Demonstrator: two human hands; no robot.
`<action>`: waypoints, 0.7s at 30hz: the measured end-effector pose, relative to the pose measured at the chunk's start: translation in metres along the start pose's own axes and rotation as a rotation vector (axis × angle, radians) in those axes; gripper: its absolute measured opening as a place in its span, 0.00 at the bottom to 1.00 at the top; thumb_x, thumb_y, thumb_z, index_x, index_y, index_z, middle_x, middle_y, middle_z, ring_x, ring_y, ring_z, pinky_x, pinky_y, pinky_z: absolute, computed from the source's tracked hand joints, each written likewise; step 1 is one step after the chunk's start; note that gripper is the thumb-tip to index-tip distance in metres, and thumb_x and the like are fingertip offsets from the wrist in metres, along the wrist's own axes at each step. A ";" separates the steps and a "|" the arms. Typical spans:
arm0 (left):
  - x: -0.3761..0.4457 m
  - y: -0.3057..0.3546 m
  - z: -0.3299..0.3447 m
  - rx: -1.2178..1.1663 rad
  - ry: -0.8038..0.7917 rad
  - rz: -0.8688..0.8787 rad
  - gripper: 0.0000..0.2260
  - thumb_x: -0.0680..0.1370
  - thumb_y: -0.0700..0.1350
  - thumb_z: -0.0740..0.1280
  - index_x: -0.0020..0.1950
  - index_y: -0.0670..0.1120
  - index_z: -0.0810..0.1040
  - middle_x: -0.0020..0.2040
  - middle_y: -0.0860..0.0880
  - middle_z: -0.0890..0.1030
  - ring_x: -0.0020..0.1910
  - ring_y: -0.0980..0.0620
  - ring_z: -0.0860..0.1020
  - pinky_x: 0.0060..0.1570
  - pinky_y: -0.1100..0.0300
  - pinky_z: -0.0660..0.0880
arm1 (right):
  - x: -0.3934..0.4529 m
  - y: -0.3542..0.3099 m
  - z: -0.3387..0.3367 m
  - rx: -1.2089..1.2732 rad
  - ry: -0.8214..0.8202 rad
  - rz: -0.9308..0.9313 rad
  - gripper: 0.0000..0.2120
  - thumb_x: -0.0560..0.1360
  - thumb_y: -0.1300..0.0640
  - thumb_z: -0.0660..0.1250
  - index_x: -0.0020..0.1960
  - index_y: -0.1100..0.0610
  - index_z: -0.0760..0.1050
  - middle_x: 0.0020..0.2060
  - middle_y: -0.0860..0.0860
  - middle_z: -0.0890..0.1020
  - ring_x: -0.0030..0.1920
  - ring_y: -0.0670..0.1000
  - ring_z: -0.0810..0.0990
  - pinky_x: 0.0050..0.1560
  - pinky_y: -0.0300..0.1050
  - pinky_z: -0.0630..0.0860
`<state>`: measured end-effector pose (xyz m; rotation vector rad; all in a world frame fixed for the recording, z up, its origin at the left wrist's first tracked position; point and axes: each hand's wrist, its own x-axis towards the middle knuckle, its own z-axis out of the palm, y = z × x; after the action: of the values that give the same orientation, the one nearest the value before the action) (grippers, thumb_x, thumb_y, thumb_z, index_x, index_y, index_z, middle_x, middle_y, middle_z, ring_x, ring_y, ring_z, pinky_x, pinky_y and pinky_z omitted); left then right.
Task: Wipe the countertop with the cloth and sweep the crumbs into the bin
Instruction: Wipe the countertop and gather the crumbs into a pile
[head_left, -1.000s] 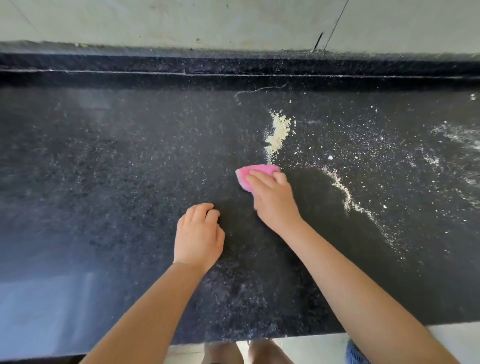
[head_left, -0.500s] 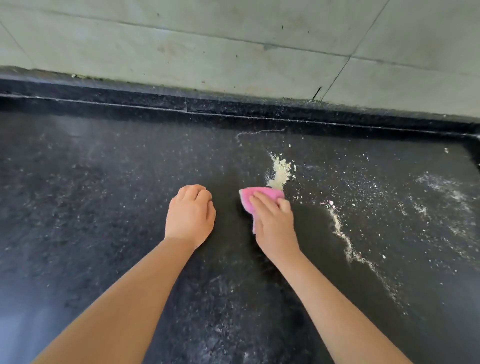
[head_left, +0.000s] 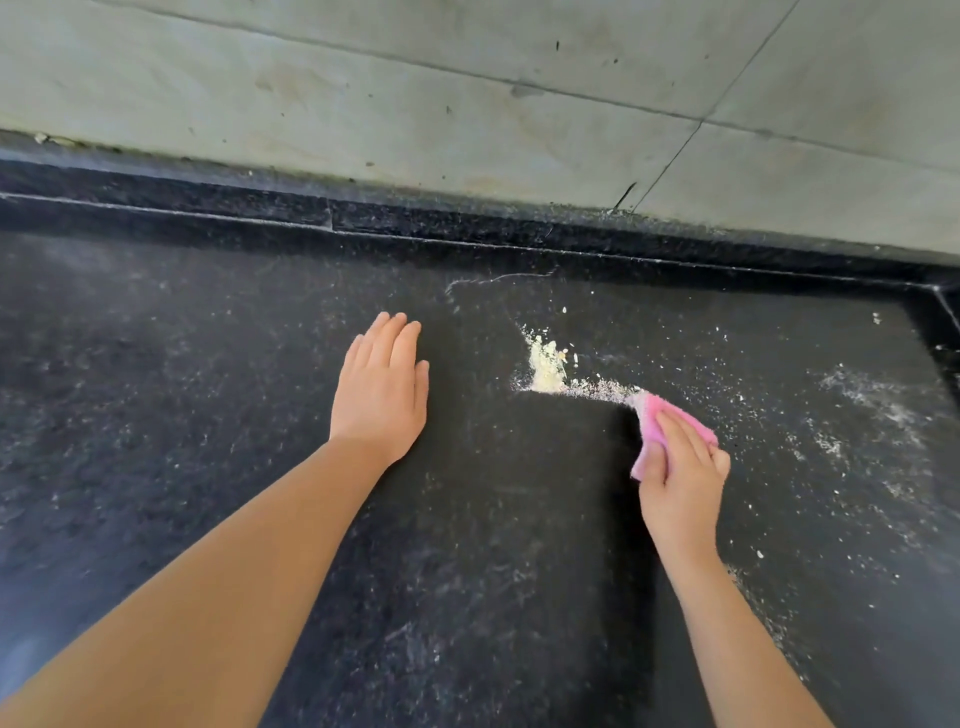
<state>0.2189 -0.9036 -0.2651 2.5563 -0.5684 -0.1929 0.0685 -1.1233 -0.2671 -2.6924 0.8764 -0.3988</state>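
Gripping the pink cloth (head_left: 670, 426), right hand (head_left: 680, 478) sits just right of the crumb pile (head_left: 545, 366); left hand (head_left: 382, 395) flat, empty, farther off on the countertop (head_left: 156, 415).

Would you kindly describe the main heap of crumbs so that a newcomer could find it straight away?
Start from the dark countertop below the pale tiled wall. Between the flat left hand and the right hand gripping the pink cloth lies the crumb heap. Unlike the thin white specks scattered to the right, it is a dense, pale yellow clump.
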 end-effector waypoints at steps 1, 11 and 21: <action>0.002 0.000 0.003 0.022 -0.019 -0.002 0.21 0.81 0.43 0.51 0.73 0.39 0.56 0.74 0.44 0.57 0.74 0.48 0.50 0.72 0.57 0.45 | 0.002 -0.007 0.000 0.024 0.035 -0.007 0.24 0.73 0.57 0.48 0.59 0.65 0.75 0.55 0.58 0.80 0.55 0.56 0.76 0.51 0.35 0.55; 0.009 0.005 0.012 0.240 -0.158 -0.061 0.22 0.82 0.46 0.45 0.75 0.44 0.47 0.76 0.46 0.45 0.74 0.50 0.41 0.70 0.59 0.37 | 0.028 -0.119 0.071 0.063 -0.092 -0.418 0.15 0.67 0.67 0.61 0.52 0.61 0.78 0.51 0.53 0.81 0.44 0.60 0.79 0.49 0.42 0.61; 0.010 0.007 0.010 0.275 -0.172 -0.077 0.22 0.81 0.47 0.43 0.75 0.45 0.46 0.76 0.48 0.44 0.74 0.51 0.41 0.71 0.58 0.37 | 0.025 -0.002 0.010 -0.059 -0.093 0.019 0.23 0.71 0.57 0.50 0.56 0.65 0.77 0.54 0.58 0.80 0.50 0.63 0.78 0.57 0.25 0.50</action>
<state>0.2231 -0.9177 -0.2704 2.8498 -0.5954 -0.3886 0.0925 -1.1353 -0.2709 -2.7293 0.9002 -0.2447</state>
